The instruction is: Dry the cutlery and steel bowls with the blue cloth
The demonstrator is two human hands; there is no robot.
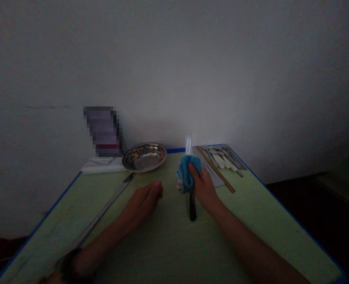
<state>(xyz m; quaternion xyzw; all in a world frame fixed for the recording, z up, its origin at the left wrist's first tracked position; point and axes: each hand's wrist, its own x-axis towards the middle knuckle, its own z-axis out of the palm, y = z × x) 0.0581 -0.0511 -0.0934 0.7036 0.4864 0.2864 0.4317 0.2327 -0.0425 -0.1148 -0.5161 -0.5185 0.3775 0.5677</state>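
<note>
My right hand (205, 187) grips a folded blue cloth (187, 173) wrapped around a knife. The knife's black handle (192, 209) sticks out below the cloth, toward me, and its pale blade (188, 145) shows above it, pointing at the wall. To the left, my left hand (143, 201) hovers over or rests on the table with its fingers curled in; nothing shows in it. Beyond that hand stands a shiny steel bowl (145, 158). A long flat grey strip with a dark end (106, 207) runs from near the bowl toward my left forearm.
Wooden chopsticks (218, 173) lie to the right on a pale scalloped mat (217, 181), beside several pieces of cutlery with white handles (223, 161). A blurred-out panel (105, 132) leans on the wall above a white bundle (103, 165). The green table (162, 252) has blue edges.
</note>
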